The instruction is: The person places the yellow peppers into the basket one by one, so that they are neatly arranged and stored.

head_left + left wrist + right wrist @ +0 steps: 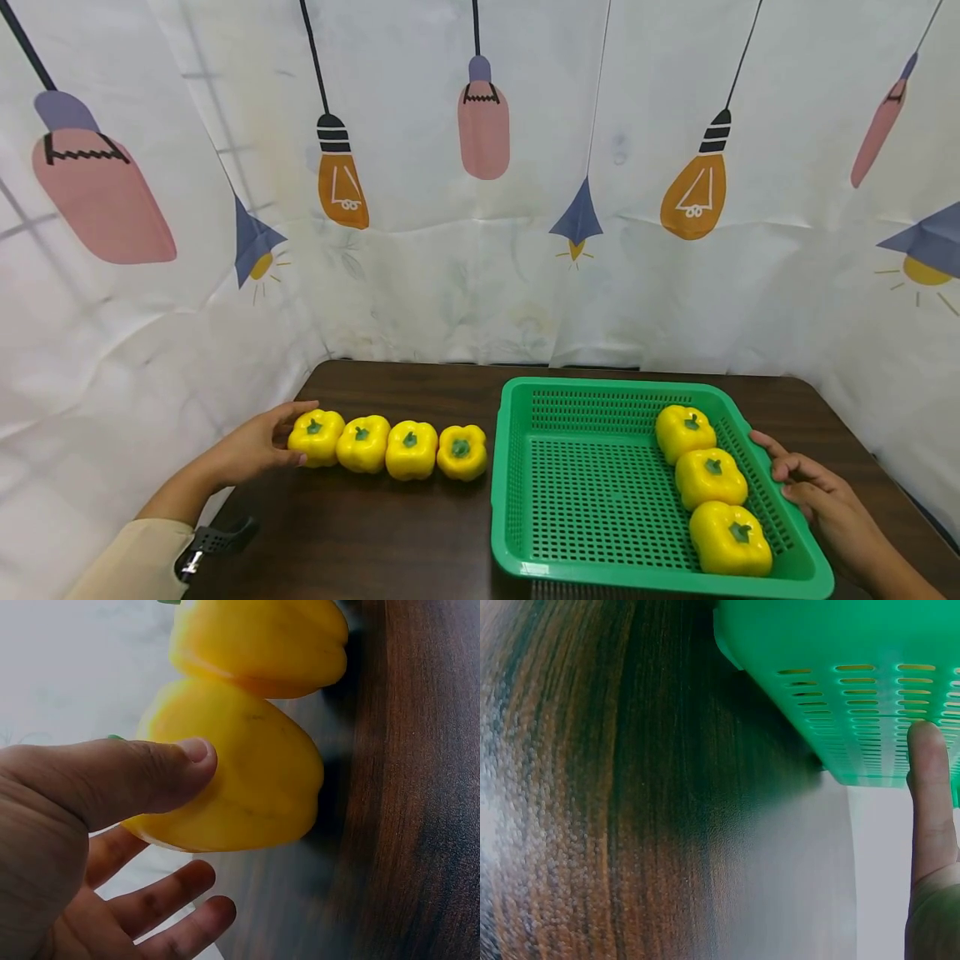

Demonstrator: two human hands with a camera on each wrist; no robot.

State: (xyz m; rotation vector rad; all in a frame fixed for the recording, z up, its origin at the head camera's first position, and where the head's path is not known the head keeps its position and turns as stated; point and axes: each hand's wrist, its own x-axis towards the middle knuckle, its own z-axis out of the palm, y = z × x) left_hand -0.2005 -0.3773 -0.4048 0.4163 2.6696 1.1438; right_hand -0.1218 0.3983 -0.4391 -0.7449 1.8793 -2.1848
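Several yellow bell peppers with green stems stand in a row on the table, left of a green basket (592,562). At the row's left end, my left hand (251,442) grips the outermost bell pepper (317,437), thumb on its near side and forefinger at its far side. The left wrist view shows that thumb (169,776) against the pepper (262,780), with other fingers spread below. Beside the basket's right wall, my right hand (821,500) touches the basket. One straight finger (930,795) rests on its slotted outer wall (870,697) in the right wrist view.
Three yellow bell peppers (711,477) line the basket's right side. The dark wooden table (360,533) carries everything. Behind it hangs a white cloth (450,275) printed with lamps and bulbs. A black strap (217,542) lies by the left wrist.
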